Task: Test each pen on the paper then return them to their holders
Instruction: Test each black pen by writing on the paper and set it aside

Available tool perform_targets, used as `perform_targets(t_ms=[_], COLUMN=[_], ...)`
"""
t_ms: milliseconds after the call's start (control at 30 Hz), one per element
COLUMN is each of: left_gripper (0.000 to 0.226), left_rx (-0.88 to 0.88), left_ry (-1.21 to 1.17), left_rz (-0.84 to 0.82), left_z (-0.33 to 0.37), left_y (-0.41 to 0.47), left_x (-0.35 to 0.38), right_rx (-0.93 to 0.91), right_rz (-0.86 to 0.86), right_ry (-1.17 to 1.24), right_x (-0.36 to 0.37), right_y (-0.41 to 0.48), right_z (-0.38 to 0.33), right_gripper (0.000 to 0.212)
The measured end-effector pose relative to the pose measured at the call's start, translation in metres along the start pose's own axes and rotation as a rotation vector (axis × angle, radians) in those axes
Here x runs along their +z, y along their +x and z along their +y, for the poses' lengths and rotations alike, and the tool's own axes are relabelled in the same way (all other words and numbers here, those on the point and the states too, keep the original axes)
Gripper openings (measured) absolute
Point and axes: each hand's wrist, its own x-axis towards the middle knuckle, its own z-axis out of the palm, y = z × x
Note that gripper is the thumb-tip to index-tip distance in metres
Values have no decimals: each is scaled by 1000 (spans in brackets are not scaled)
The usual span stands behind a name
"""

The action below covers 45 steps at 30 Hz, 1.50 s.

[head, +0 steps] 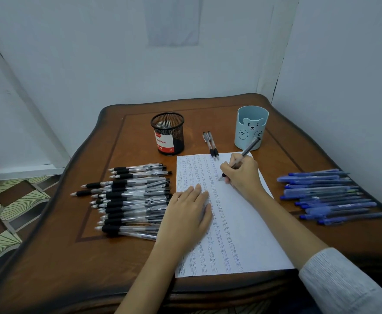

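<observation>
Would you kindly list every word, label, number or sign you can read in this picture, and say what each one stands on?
"Ball Pens": on the red and white label of the black mesh holder; the first letters are blurred, so this reading is likely, not certain.
Small print and a number at that label's foot: too small to read.
Rows of handwriting on the paper: too small and blurred to read.
Blue holder: a bear face only, no text.

The desk (pixel 117 264) was dark varnished wood with a soft sheen. At upper centre stood a black wire-mesh holder (pixel 168 132) and a matt pale-blue plastic cup (pixel 251 131). The paper (pixel 242 234) was matt white. Clear glossy plastic pens (pixel 131 200) had black rubbery grips; the blue pens (pixel 328 196) looked translucent plastic.
</observation>
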Motion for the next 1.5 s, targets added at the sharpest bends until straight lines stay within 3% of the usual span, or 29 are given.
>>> perform_targets(t_ms=[1033, 1233, 1300, 1500], left_gripper=[41, 41, 42, 39], left_rx=[-4, -9, -9, -12], left_ry=[-15, -31, -52, -40], left_rz=[-10, -25, -27, -25], left_z=[0, -1, -1, -1], left_y=[0, 0, -1, -1], left_x=[0, -1, -1, -2], right_rx=[-28, 148, 122, 15], right_rz=[30, 21, 3, -28], right_ry=[-39, 255, 242, 168], right_x=[0, -5, -5, -8], right_y=[2, 5, 3, 1], right_z=[4, 0, 0, 3], right_gripper=[36, 28, 22, 33])
